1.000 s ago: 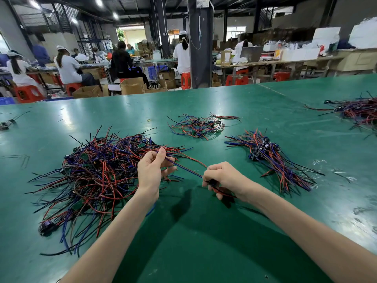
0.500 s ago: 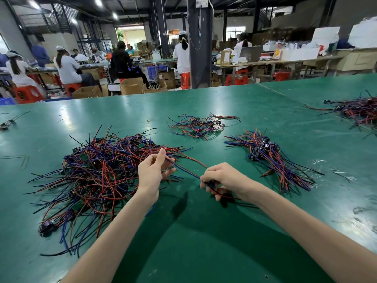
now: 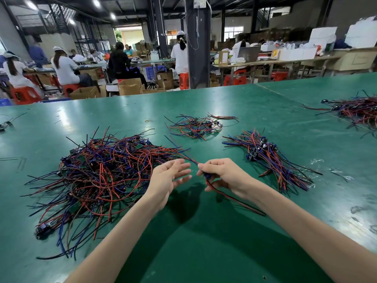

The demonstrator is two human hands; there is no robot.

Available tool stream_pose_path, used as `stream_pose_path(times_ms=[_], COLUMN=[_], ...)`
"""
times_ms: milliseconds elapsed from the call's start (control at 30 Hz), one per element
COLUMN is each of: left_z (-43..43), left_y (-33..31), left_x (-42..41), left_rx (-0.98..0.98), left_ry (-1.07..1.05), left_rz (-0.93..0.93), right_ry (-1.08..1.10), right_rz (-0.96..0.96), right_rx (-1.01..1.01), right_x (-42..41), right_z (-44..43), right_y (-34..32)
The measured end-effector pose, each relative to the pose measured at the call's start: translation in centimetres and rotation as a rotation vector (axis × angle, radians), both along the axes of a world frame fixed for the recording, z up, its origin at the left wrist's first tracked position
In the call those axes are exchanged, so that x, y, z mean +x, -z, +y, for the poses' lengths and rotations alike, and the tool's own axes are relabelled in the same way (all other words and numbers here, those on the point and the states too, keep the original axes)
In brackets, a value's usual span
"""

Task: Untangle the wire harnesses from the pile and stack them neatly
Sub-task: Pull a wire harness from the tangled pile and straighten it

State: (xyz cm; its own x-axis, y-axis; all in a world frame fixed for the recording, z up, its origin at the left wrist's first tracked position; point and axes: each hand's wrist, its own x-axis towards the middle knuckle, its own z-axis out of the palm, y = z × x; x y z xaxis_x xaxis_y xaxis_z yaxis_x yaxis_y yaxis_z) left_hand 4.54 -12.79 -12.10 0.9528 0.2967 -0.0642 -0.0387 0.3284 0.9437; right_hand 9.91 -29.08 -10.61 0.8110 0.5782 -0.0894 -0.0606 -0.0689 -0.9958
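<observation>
A big tangled pile of red, blue and black wire harnesses [image 3: 98,172] lies on the green table [image 3: 204,242] at the left. My right hand [image 3: 222,174] grips one wire harness [image 3: 230,198] by its blue connector; its red and black wires trail toward me and others run up left to the pile. My left hand [image 3: 169,176] hovers just left of it, palm up, fingers relaxed and holding nothing. A straightened stack of harnesses [image 3: 269,160] lies to the right of my right hand.
A small loose bunch of harnesses [image 3: 195,127] sits farther back in the middle. Another pile [image 3: 357,109] lies at the far right, a few wires [image 3: 6,124] at the far left edge. Plastic scraps [image 3: 334,170] lie right. People work at benches beyond the table.
My left hand has let go of the wires it pinched and opened with the palm up. My right hand still grips the harness and has moved slightly left and up.
</observation>
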Motion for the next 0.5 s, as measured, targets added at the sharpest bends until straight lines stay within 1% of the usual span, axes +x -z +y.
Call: stream_pose_path(times_ms=[67,133,233,300,433,500], left_z=[-0.5,-1.3,-2.3,-2.8,-3.3,-3.5], left_y=[0.0,0.2,0.3,0.3,0.5,0.5], left_x=[-0.3,-0.6,-1.0,-1.1,-1.2,-1.3], left_rx=[0.032,0.05,0.13,0.142,0.124,0.104], left_ry=[0.068,0.179,0.3,0.309,0.273,0.251], left_rz=[0.034,0.062,0.088,0.091,0.064,0.039], right_ry=[-0.005,-0.001,0.023,0.053,0.102,0.08], right_rz=[0.045,0.086,0.101,0.084,-0.057,-0.066], right_rx=[0.099,0.206,0.275,0.272,0.137,0.089], right_x=[0.2,0.3,0.6,0.9,1.2,1.0], right_z=[0.1,0.1,-0.1,-0.3,-0.4,-0.4], right_y=[0.1,0.1,0.2,0.2,0.4,0.5])
